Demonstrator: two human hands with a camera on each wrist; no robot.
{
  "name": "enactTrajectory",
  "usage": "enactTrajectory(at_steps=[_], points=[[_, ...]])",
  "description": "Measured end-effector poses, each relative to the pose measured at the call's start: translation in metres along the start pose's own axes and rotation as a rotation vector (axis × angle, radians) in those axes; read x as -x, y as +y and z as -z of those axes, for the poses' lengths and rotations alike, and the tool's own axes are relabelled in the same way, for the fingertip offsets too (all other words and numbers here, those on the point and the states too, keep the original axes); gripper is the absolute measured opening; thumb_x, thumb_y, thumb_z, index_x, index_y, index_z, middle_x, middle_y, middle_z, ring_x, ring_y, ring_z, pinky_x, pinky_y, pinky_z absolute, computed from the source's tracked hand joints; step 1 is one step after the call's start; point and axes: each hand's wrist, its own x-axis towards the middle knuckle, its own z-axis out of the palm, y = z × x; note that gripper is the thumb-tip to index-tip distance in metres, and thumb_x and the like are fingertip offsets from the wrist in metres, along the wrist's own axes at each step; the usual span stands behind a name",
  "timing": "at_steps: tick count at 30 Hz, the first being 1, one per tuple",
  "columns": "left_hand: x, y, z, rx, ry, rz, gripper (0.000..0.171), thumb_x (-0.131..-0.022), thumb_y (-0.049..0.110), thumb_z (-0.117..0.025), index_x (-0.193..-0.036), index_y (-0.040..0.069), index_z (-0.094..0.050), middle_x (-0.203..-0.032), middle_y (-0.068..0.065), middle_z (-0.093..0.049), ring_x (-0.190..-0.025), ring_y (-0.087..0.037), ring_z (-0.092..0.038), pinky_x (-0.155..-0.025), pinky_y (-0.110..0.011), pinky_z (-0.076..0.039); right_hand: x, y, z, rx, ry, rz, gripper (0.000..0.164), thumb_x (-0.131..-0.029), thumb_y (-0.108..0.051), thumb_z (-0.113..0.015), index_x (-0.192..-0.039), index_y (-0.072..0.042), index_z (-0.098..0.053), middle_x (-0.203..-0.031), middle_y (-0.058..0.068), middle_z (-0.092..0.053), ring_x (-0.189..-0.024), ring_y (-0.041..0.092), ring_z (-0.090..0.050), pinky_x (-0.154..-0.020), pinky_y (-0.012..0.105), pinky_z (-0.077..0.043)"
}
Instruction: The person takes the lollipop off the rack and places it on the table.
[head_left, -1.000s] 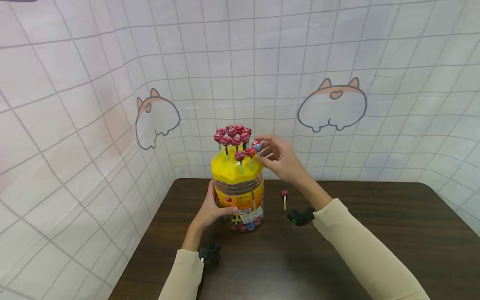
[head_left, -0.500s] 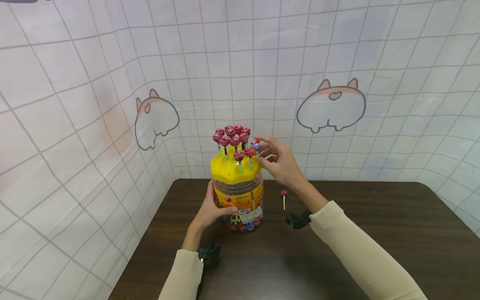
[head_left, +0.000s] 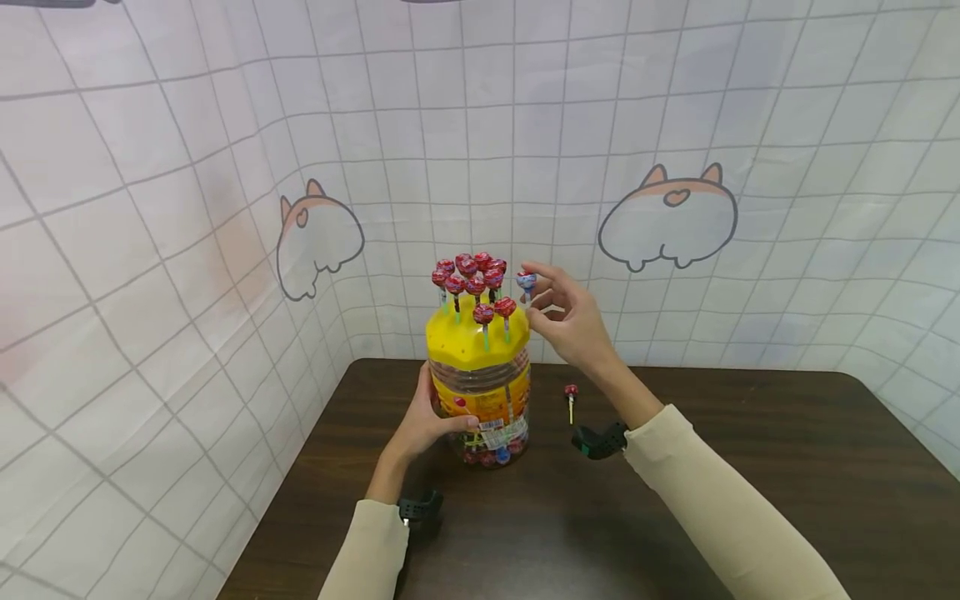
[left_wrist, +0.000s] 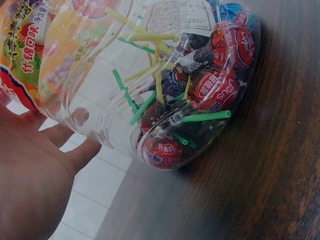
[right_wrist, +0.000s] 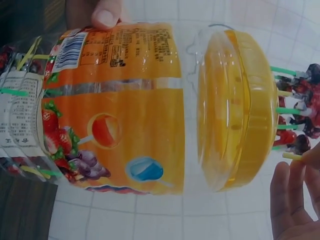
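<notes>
A clear plastic candy jar (head_left: 480, 404) with an orange label stands on the table under a yellow lid (head_left: 461, 342). Several red-wrapped lollipops (head_left: 483, 313) stick upright out of the lid. My left hand (head_left: 422, 423) grips the jar's left side, thumb across the front. At the lid's upper right, my right hand (head_left: 573, 321) pinches a blue-and-red lollipop (head_left: 527, 281) upright by its stick. The right wrist view shows the yellow stick end (right_wrist: 292, 156) apart from the lid. Through the jar's wall in the left wrist view, loose lollipops (left_wrist: 162, 151) lie at the bottom.
One red lollipop with a yellow stick (head_left: 571, 392) lies on the dark wooden table (head_left: 720, 467), right of the jar. White grid-patterned cloth (head_left: 480, 167) with cartoon drawings hangs behind the table and along its left side.
My right hand has drawn the blue-and-red lollipop a little to the right, away from the lid and the other lollipops. My left hand keeps its grip on the jar.
</notes>
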Motion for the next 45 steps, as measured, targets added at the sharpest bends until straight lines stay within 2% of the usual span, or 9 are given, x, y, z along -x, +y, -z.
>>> enactTrajectory(at_steps=[9, 15, 19, 24, 26, 31, 35, 42, 45], points=[[-0.001, 0.0, -0.001, -0.009, -0.003, -0.005, 0.101, -0.083, 0.019, -0.085, -0.156, 0.035, -0.016, -0.15, -0.004, -0.041, -0.138, -0.028, -0.048, -0.118, -0.055, -0.041, 0.012, 0.009, 0.012, -0.023, -0.01, -0.029, 0.058, -0.09, 0.007, -0.062, -0.143, -0.015, -0.058, -0.107, 0.02, -0.06, -0.083, 0.025, -0.064, -0.06, 0.02, -0.053], [-0.001, 0.0, -0.002, -0.013, 0.007, 0.003, 0.102, -0.083, 0.02, -0.086, -0.156, 0.035, -0.016, -0.15, -0.004, -0.041, -0.139, -0.028, -0.047, -0.118, -0.056, -0.04, 0.023, 0.019, 0.019, -0.027, -0.029, -0.068, 0.057, -0.09, 0.007, -0.063, -0.143, -0.015, -0.058, -0.109, 0.021, -0.062, -0.086, 0.036, -0.065, -0.06, 0.022, -0.055], [0.0, 0.0, -0.002, -0.012, 0.007, 0.005, 0.101, -0.083, 0.02, -0.085, -0.156, 0.034, -0.016, -0.15, -0.004, -0.041, -0.139, -0.028, -0.047, -0.118, -0.056, -0.039, 0.033, 0.028, 0.023, -0.007, -0.035, -0.1, 0.057, -0.09, 0.005, -0.064, -0.143, -0.016, -0.058, -0.111, 0.021, -0.062, -0.088, 0.042, -0.065, -0.063, 0.029, -0.061], [0.001, 0.0, -0.002, -0.005, 0.002, 0.012, 0.1, -0.083, 0.019, -0.085, -0.155, 0.034, -0.017, -0.149, -0.004, -0.041, -0.139, -0.028, -0.047, -0.118, -0.055, -0.04, 0.045, 0.039, 0.026, 0.008, -0.048, -0.151, 0.058, -0.091, 0.005, -0.064, -0.144, -0.014, -0.056, -0.113, 0.023, -0.061, -0.086, 0.032, -0.068, -0.067, 0.034, -0.062], [0.001, 0.0, -0.002, -0.005, 0.002, 0.013, 0.1, -0.083, 0.019, -0.085, -0.155, 0.034, -0.017, -0.149, -0.004, -0.042, -0.138, -0.028, -0.048, -0.118, -0.055, -0.041, 0.049, 0.042, 0.027, 0.005, -0.055, -0.176, 0.057, -0.091, 0.004, -0.064, -0.145, -0.012, -0.055, -0.114, 0.023, -0.06, -0.085, 0.026, -0.068, -0.068, 0.031, -0.061], [0.0, 0.0, -0.002, -0.007, 0.003, 0.006, 0.099, -0.084, 0.018, -0.085, -0.154, 0.034, -0.017, -0.148, -0.004, -0.043, -0.136, -0.028, -0.05, -0.116, -0.054, -0.043, 0.059, 0.051, 0.03, -0.01, -0.071, -0.26, 0.057, -0.092, 0.003, -0.064, -0.146, -0.013, -0.054, -0.117, 0.021, -0.057, -0.087, 0.025, -0.067, -0.07, 0.027, -0.06], [0.0, 0.0, -0.001, -0.004, 0.001, 0.004, 0.099, -0.084, 0.018, -0.085, -0.155, 0.034, -0.017, -0.148, -0.005, -0.043, -0.136, -0.028, -0.05, -0.116, -0.053, -0.044, 0.065, 0.058, 0.033, -0.016, -0.082, -0.305, 0.059, -0.091, 0.005, -0.065, -0.146, -0.015, -0.054, -0.118, 0.023, -0.056, -0.087, 0.019, -0.067, -0.068, 0.025, -0.057], [0.0, -0.001, -0.001, -0.009, -0.002, 0.002, 0.1, -0.084, 0.018, -0.085, -0.155, 0.034, -0.017, -0.148, -0.004, -0.044, -0.136, -0.027, -0.051, -0.116, -0.052, -0.044, 0.075, 0.074, 0.037, -0.049, -0.096, -0.352, 0.061, -0.091, 0.008, -0.063, -0.148, -0.013, -0.052, -0.116, 0.023, -0.054, -0.085, 0.012, -0.07, -0.07, 0.037, -0.064], [0.0, -0.001, -0.001, -0.008, -0.001, 0.001, 0.1, -0.084, 0.017, -0.084, -0.155, 0.033, -0.016, -0.148, -0.005, -0.044, -0.136, -0.027, -0.051, -0.116, -0.053, -0.044, 0.079, 0.082, 0.04, -0.05, -0.099, -0.382, 0.062, -0.091, 0.008, -0.062, -0.148, -0.012, -0.05, -0.117, 0.022, -0.053, -0.084, 0.012, -0.07, -0.07, 0.034, -0.064]])
